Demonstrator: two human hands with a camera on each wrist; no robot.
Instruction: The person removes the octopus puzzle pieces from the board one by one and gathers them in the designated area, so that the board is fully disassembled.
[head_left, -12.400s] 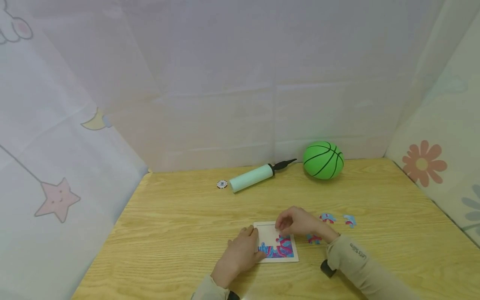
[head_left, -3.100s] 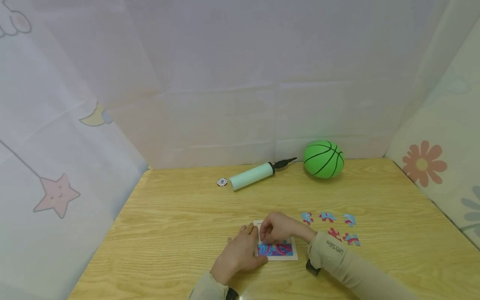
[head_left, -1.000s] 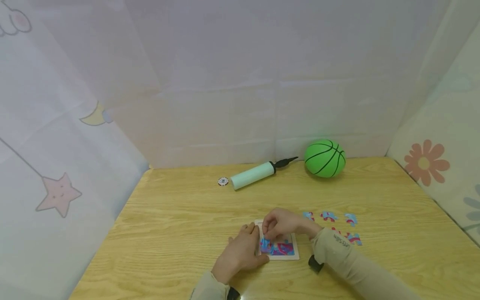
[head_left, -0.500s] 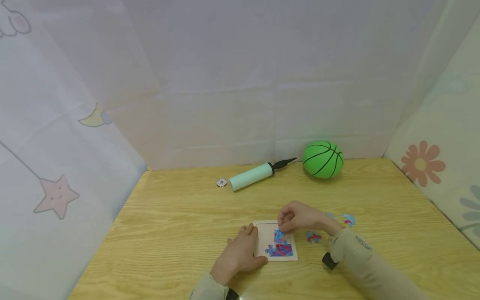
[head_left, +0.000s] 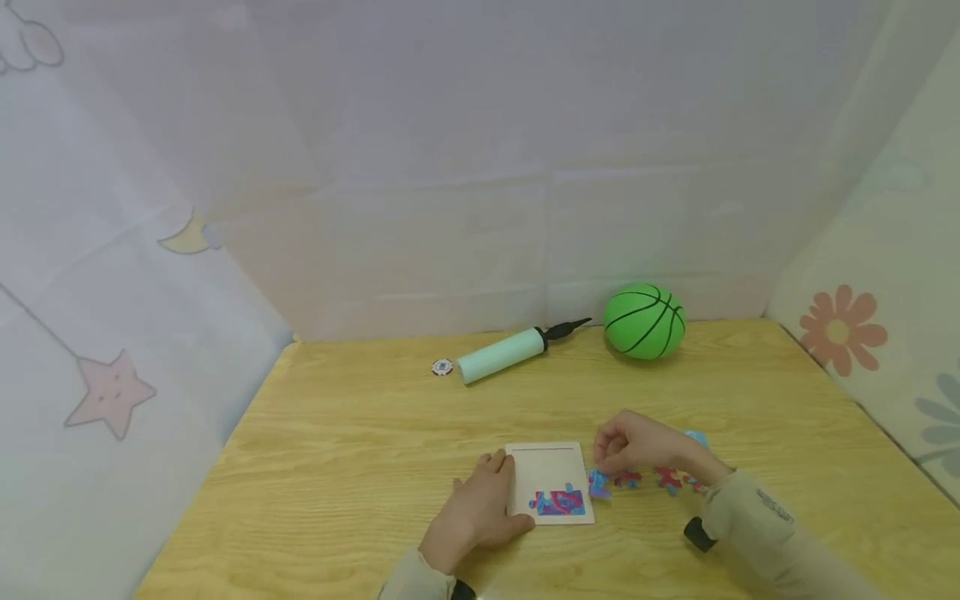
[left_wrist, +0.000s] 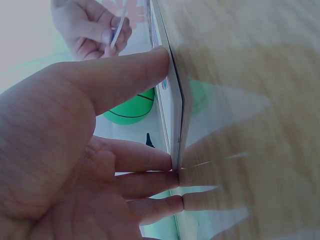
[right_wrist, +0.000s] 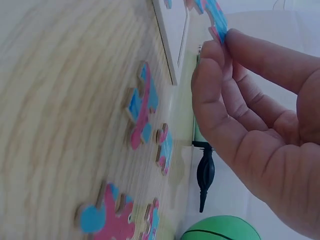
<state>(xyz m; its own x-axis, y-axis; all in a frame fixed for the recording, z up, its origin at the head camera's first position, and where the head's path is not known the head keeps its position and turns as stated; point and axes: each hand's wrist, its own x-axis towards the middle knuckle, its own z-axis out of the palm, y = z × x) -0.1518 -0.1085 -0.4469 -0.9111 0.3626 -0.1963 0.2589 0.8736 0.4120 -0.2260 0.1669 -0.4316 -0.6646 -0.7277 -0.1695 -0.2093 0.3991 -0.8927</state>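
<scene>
My left hand [head_left: 478,508] rests at the lower left corner of a white puzzle tray [head_left: 543,471]. In the left wrist view its extended fingers [left_wrist: 147,185] and thumb touch the tray's edge. Joined jigsaw pieces [head_left: 561,502] in blue, pink and purple lie along the tray's bottom, with bare tray above and to the left. My right hand [head_left: 637,440], just right of the tray, pinches a blue-and-pink jigsaw piece [head_left: 599,483] between thumb and forefinger. In the right wrist view that piece [right_wrist: 217,20] is held raised, near the tray's edge [right_wrist: 170,45].
Several loose jigsaw pieces [head_left: 628,478] lie on the wooden table [head_left: 360,450] under and beyond the right hand, partly hidden by it. Farther back are a poker chip [head_left: 442,367], a mint hand pump [head_left: 502,356] with black nozzle, and a green ball [head_left: 645,322]. Cloth walls surround the table.
My right hand has lifted a piece out of the tray's left side and carried it right, past the tray's right edge. The left hand has stayed at the tray's corner.
</scene>
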